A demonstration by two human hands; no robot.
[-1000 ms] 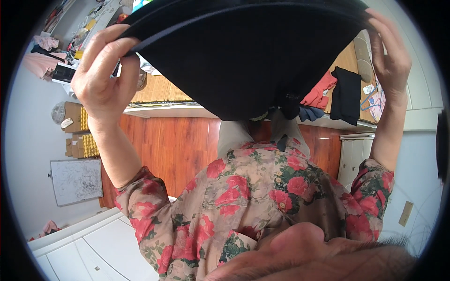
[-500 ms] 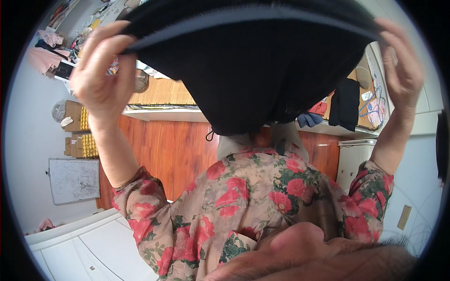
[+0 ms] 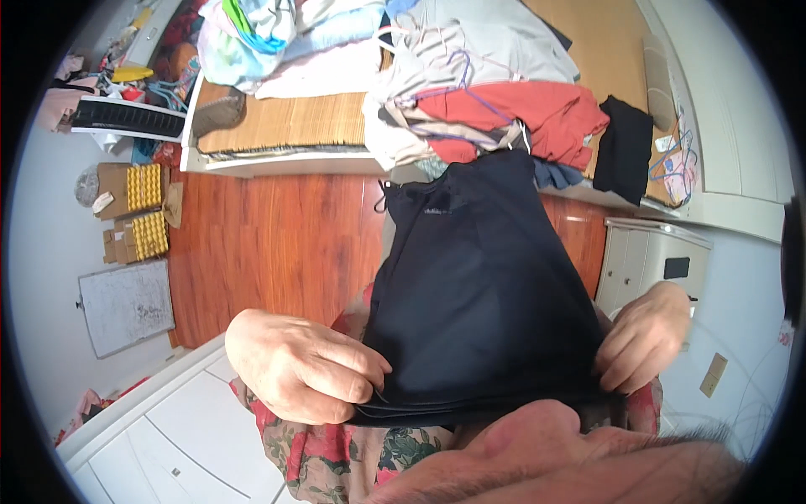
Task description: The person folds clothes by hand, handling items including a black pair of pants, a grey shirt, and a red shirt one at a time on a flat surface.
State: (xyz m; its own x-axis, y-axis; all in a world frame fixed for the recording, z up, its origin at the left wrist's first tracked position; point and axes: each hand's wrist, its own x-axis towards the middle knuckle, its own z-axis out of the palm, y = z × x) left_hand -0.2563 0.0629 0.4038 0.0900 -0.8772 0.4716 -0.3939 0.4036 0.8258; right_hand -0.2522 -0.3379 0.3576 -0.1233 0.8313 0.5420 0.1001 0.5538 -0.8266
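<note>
You've got a dark navy garment (image 3: 483,286) pinched at both near corners, and it looks like soft, matte knit fabric, maybe shorts or a skirt, hard to call from here. Your left hand (image 3: 302,365) is clenched on the near left corner, fingers curled over with the thumb pressing the folded edge, and your right hand (image 3: 642,336) is doing the same on the near right corner, fingertips nipped onto the cloth. That near edge is doubled over, so you see a couple of thin stacked layers running between your hands. The garment's long axis runs away from you toward the bed (image 3: 277,126): wide end at your hands, narrower end with a thin drawstring loop pointing at the bed's edge and just reaching the clothes pile there. It hangs fairly flat and smooth, only soft creases. On the bed there's a ribbed bamboo-type mat, a crumpled red garment (image 3: 520,113), a grey top (image 3: 478,42) and a small black cloth (image 3: 623,151) off to the right side of it. Between you and the bed is glossy reddish wood floor (image 3: 269,244). Left of the bed, on the floor, sit cardboard boxes holding yellow egg trays (image 3: 138,189).
</note>
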